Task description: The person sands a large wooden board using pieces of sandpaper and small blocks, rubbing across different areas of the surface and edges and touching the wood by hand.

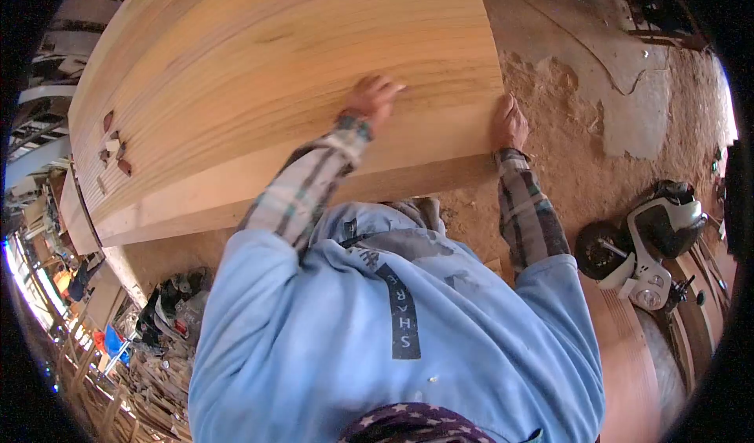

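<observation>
A broad, pale wooden slab point(298, 42) with long grain lines fills the upper part of the head view, in front of my body. My left hand point(373, 100) is on its top face, towards the near side. Motion blurs the fingers, so I cannot make out whether anything is under them. At the slab's right end, my right hand point(510, 124) has its fingers curled over the edge near the close corner. Several small reddish-brown and pale scraps point(115, 146) lie on the slab's far left.
A white and black motorbike point(656, 247) stands at the right, beside wooden boards point(620, 349). Dusty, patchy ground point(565, 105) lies beyond the slab's right end. Dark and grey items point(173, 309) and scrap wood point(149, 380) are heaped at lower left.
</observation>
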{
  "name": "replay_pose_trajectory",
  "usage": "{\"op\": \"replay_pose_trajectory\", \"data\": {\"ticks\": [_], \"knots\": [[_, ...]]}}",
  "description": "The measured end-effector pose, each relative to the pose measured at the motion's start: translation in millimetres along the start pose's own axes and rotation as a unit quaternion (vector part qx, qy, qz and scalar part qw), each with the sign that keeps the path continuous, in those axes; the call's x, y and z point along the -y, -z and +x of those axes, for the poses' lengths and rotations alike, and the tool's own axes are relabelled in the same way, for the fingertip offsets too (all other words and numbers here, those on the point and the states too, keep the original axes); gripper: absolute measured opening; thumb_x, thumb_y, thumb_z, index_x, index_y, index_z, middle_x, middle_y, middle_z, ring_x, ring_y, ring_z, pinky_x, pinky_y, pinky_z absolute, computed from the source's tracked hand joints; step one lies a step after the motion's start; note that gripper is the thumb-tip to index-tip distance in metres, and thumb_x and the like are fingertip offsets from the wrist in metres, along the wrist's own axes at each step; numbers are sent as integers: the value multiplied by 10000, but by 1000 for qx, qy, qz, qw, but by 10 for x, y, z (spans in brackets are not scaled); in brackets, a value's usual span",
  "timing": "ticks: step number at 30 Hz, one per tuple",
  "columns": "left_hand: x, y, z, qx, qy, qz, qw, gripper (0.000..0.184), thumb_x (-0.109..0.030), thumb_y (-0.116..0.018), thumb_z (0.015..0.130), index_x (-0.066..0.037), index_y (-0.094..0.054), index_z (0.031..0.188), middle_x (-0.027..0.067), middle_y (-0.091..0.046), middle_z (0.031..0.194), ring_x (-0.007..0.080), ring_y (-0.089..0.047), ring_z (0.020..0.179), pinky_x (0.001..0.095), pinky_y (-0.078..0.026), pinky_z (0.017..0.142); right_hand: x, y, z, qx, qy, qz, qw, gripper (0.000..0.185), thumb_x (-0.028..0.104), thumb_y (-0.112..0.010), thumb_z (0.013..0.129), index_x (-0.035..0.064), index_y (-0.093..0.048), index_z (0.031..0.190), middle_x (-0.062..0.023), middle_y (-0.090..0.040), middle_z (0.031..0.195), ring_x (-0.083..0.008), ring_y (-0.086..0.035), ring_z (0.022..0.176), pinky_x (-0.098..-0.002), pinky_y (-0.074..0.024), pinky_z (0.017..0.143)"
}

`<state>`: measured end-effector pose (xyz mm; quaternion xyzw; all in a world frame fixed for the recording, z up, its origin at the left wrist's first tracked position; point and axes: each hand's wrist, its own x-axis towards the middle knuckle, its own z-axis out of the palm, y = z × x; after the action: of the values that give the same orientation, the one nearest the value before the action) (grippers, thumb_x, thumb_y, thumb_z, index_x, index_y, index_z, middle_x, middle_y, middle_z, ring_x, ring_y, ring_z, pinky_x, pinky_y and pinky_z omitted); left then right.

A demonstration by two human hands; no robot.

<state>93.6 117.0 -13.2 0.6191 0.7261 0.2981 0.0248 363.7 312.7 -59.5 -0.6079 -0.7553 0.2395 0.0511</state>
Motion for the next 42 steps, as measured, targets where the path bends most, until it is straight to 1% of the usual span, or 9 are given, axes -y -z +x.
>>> {"op": "replay_pose_trajectory", "data": {"ticks": [9, 17, 20, 24, 28, 32, 37, 41, 42], "knots": [[641, 603, -645, 42, 12, 1, 999, 372, 13, -607, 704, -108, -670, 1051, 84, -658, 950, 309, -613, 875, 441, -484, 766, 5, 15, -17, -38, 34, 52, 997, 481, 441, -283, 1002, 124, -605, 1165, -197, -646, 1086, -408, -592, 1023, -486, -459, 865], [-605, -1384, 1056, 40, -76, -83, 993, 438, -58, -597, 686, -172, -651, 1105, 114, -604, 1015, 328, -583, 960, 452, -502, 797, 234, 225, -115, -11, 23, 6, 1000, 454, 444, -303, 995, 129, -609, 1108, -208, -656, 1000, -424, -602, 956, -517, -454, 827], [-671, -1028, 1112, 133, -21, -96, 986, 446, -50, -570, 705, -163, -646, 1129, 141, -606, 1076, 346, -581, 1014, 450, -497, 854, 221, 249, -138, -32, 13, 38, 999, 463, 452, -306, 994, 124, -609, 1117, -208, -660, 996, -423, -608, 944, -519, -459, 818], [285, -102, 58, 38, -61, -68, 995, 203, -103, -628, 849, -123, -678, 1044, 151, -627, 1073, 340, -610, 974, 417, -519, 801, 161, 143, -96, -53, 31, 37, 997, 452, 446, -314, 996, 122, -610, 1107, -209, -663, 968, -425, -611, 924, -516, -467, 798], [501, 257, -251, 129, 15, -52, 990, 318, -58, -595, 832, -138, -653, 1134, 138, -618, 1039, 317, -586, 947, 444, -493, 847, 105, 92, -89, -69, 63, 16, 995, 384, 384, -342, 1007, 127, -617, 1083, -160, -681, 923, -369, -643, 867, -486, -494, 748], [-276, -882, 618, 25, -129, -54, 990, 477, -69, -595, 726, -134, -605, 1198, 162, -587, 1141, 375, -547, 1050, 457, -469, 910, 159, 113, -77, -48, 46, -7, 998, 385, 386, -338, 1009, 123, -612, 1076, -154, -685, 918, -362, -639, 887, -486, -475, 776], [-963, -1401, 1491, 163, -13, -97, 982, 452, -9, -564, 719, -168, -652, 1133, 132, -616, 1116, 351, -573, 1040, 476, -494, 870, 126, 85, -86, -61, 45, 6, 997, 395, 392, -336, 1009, 120, -603, 1114, -158, -683, 931, -372, -635, 892, -482, -466, 784], [55, -483, 378, 71, -161, -59, 983, 590, 29, -549, 695, -157, -607, 1252, 136, -595, 1118, 344, -564, 1040, 470, -479, 888, 63, 28, -61, -60, 59, 27, 996, 391, 382, -349, 1008, 104, -602, 1117, -180, -676, 913, -383, -632, 889, -493, -467, 770], [378, -240, -64, 124, -29, -80, 989, 580, 46, -562, 694, -147, -612, 1238, 141, -597, 1142, 327, -566, 1060, 453, -474, 896, 69, 32, -67, -61, 56, 28, 996, 391, 382, -349, 1008, 104, -602, 1117, -180, -676, 913, -383, -632, 889, -493, -467, 770]]}}
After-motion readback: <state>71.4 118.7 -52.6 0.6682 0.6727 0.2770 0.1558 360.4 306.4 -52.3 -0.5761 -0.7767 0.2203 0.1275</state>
